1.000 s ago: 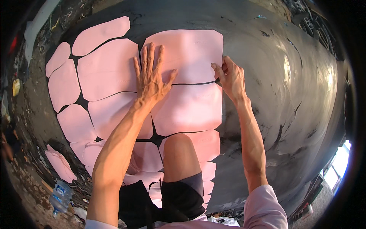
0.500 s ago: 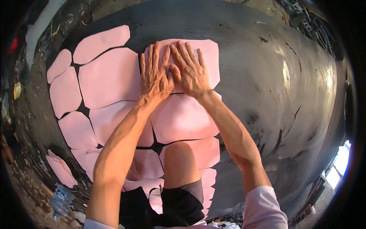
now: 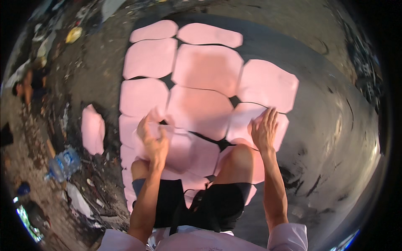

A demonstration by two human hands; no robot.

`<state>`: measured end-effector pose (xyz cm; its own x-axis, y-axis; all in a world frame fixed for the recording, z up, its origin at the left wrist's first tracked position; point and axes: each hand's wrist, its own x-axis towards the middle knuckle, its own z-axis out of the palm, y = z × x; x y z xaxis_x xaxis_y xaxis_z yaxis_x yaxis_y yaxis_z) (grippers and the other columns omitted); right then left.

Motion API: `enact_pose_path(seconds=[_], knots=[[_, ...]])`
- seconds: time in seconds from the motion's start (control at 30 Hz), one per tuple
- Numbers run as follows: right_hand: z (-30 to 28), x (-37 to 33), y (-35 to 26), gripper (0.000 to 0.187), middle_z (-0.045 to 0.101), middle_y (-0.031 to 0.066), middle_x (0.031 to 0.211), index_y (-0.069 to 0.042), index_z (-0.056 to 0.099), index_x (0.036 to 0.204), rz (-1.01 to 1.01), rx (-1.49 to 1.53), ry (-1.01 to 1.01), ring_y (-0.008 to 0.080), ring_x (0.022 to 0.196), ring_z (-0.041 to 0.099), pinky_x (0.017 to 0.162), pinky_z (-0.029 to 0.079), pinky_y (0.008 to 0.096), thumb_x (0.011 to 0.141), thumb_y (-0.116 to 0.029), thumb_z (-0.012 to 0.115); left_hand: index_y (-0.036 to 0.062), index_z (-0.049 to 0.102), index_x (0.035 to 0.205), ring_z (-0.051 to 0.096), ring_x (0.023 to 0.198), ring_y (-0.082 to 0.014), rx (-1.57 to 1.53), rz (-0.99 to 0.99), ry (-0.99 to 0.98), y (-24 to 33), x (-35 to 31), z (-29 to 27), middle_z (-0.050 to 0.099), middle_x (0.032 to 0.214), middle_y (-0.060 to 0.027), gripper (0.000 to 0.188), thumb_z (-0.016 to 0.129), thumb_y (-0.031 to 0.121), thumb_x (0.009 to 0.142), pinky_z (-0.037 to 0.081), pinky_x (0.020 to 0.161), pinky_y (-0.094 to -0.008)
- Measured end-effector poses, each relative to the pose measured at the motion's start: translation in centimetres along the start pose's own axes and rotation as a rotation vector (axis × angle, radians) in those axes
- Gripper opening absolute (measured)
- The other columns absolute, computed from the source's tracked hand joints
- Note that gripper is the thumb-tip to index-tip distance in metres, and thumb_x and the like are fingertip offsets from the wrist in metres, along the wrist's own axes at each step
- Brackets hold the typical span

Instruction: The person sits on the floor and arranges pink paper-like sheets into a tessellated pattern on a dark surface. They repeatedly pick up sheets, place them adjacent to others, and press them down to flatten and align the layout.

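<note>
Shadowed pink sheets (image 3: 207, 69), blur, dark fisheye edges

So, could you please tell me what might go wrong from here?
The right knee is over some pink pieces and might knock them askew if it shifts. Some pieces nearly touch their neighbours, so a nudge from the right hand could make them overlap.

Pink sheets (image 3: 268, 81) smooth, matt; dark sheeting (image 3: 331, 142) slightly glossy; bottle (image 3: 67, 162) plastic.
</note>
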<state>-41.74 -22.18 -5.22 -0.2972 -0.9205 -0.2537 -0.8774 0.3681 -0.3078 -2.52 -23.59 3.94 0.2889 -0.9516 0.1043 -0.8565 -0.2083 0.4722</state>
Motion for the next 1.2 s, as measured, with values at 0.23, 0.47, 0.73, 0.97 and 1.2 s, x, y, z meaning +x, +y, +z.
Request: enact_pose_path(seconds=[0.23, 0.47, 0.73, 0.97, 1.2], knots=[[4.6, -14.9, -17.8, 0.066, 0.069, 0.0328, 0.127, 0.006, 0.059, 0.14, -0.259, 0.28, -0.362, 0.0485, 0.11, 0.073, 0.095, 0.061, 0.0546, 0.093, -0.033, 0.083, -0.006, 0.048, 0.162, 0.051, 0.145, -0.0503, 0.041, -0.465, -0.154, -14.0, -8.5, -5.7, 0.054, 0.154, -0.0343, 0.087, 0.086, 0.034, 0.095, 0.041, 0.125, -0.0552], [4.7, -17.0, -20.9, 0.056, 0.06, 0.0284, 0.121, 0.003, 0.054, 0.134, -0.199, 0.458, -0.116, 0.0506, 0.107, 0.067, 0.092, 0.06, 0.0579, 0.09, -0.018, 0.083, 0.0012, 0.066, 0.121, 0.061, 0.115, -0.041, -0.003, -0.372, 0.126, -13.4, -7.7, -5.2, 0.062, 0.122, -0.0223, 0.036, 0.081, 0.008, 0.089, 0.053, 0.103, -0.0503], [4.6, -15.9, -17.8, 0.047, 0.066, 0.0178, 0.133, -0.003, 0.058, 0.145, 0.089, 1.19, -0.542, 0.0332, 0.125, 0.066, 0.103, 0.059, 0.0471, 0.105, -0.024, 0.071, 0.0034, 0.07, 0.11, 0.073, 0.097, -0.0393, -0.564, 0.321, -0.272, 8.2, -11.4, -11.3, 0.071, 0.109, -0.017, 0.019, 0.073, -0.004, 0.093, 0.061, 0.083, -0.0454], [-5.5, -12.9, -8.8, 0.052, 0.065, 0.0124, 0.154, -0.006, 0.051, 0.161, 0.295, 2.174, -0.578, 0.0278, 0.14, 0.063, 0.119, 0.051, 0.0472, 0.12, -0.038, 0.054, 0.0008, 0.055, 0.115, 0.05, 0.099, -0.0152, -0.797, -0.212, -0.017, 12.4, -5.5, -13.3, 0.053, 0.108, -0.0053, 0.024, 0.077, 0.005, 0.105, 0.047, 0.094, -0.0313], [-15.9, -4.7, -1.8, 0.084, 0.054, 0.0165, 0.161, -0.002, 0.021, 0.177, 0.006, 0.966, -0.495, 0.0238, 0.145, 0.053, 0.124, 0.042, 0.0408, 0.112, -0.022, 0.07, 0.0063, 0.057, 0.112, 0.051, 0.101, -0.0108, -1.085, -0.524, -0.327, 11.3, -2.9, 0.9, 0.052, 0.107, 0.0001, 0.032, 0.085, 0.011, 0.1, 0.046, 0.095, -0.028]])
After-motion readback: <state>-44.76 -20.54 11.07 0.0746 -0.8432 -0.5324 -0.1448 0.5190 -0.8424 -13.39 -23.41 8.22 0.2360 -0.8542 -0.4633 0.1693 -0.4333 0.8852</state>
